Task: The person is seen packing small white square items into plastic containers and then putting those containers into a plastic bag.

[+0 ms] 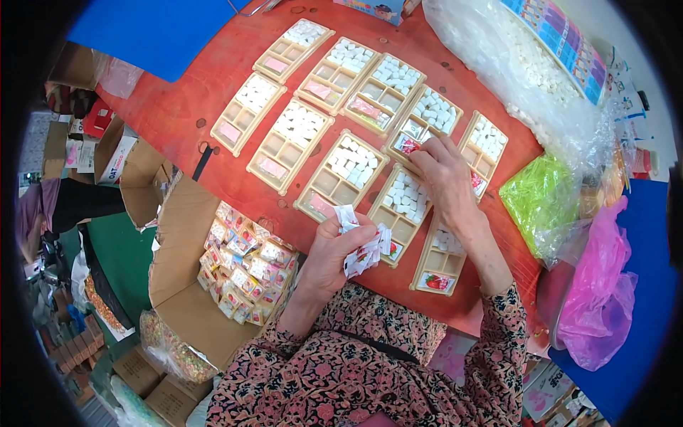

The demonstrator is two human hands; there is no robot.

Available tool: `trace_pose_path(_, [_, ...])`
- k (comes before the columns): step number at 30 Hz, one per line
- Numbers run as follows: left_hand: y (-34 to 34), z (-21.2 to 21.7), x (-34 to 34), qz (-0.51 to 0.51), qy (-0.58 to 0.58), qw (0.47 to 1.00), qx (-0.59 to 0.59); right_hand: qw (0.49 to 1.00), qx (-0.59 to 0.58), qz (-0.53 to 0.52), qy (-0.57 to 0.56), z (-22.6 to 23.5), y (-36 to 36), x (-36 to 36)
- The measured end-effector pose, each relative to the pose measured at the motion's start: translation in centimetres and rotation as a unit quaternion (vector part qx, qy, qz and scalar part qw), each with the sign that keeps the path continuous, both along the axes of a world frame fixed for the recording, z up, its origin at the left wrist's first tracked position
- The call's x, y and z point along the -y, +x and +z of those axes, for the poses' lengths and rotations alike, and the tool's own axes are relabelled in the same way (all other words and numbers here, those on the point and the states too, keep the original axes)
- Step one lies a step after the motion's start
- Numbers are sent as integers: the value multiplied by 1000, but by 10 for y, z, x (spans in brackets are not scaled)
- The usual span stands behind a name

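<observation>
My left hand [329,257] is closed around a bunch of small white printed packets [364,250], held just above the near trays. Over a compartment tray [390,151] at the right, my right hand [448,178] reaches down with its fingers together. A small red-and-white packet [408,144] shows at its fingertips, in a lower compartment. Several similar beige trays stand in slanting rows, each with small white pieces [353,162] in its large compartment. Pink packets [272,168] lie in some left trays; a strawberry-print packet [435,282] lies in the nearest right tray.
The red table [235,181] carries the trays. A cardboard box [186,285] full of small wrapped packs stands at its left edge. A large clear bag of white pieces [498,50], a lime-green bag [538,199] and a pink plastic bag [597,292] lie along the right.
</observation>
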State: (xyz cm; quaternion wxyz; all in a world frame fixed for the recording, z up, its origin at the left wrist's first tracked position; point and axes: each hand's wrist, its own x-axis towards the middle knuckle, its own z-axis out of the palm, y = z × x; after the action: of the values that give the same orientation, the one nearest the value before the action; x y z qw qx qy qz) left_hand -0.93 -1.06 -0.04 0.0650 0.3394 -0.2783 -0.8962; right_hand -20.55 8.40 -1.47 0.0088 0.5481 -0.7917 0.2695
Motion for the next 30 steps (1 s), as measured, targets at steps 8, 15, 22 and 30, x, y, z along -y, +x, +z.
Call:
trace_pose_path(8, [-4,-1,-1,35,-24,999,-21,944,330,-24,16,47,28,-3])
trace_pose_path(15, [0,-2,0,62,-77,995,-28,879,472,35,59,65,51,2])
trace_pose_path(22, [6,2,6,-47,-99,993,-38,889,457,31,-4,60,56,26])
trace_pose_path(30, [25,5,12,-66,-47,997,10,854,511,86,53,53,41,37])
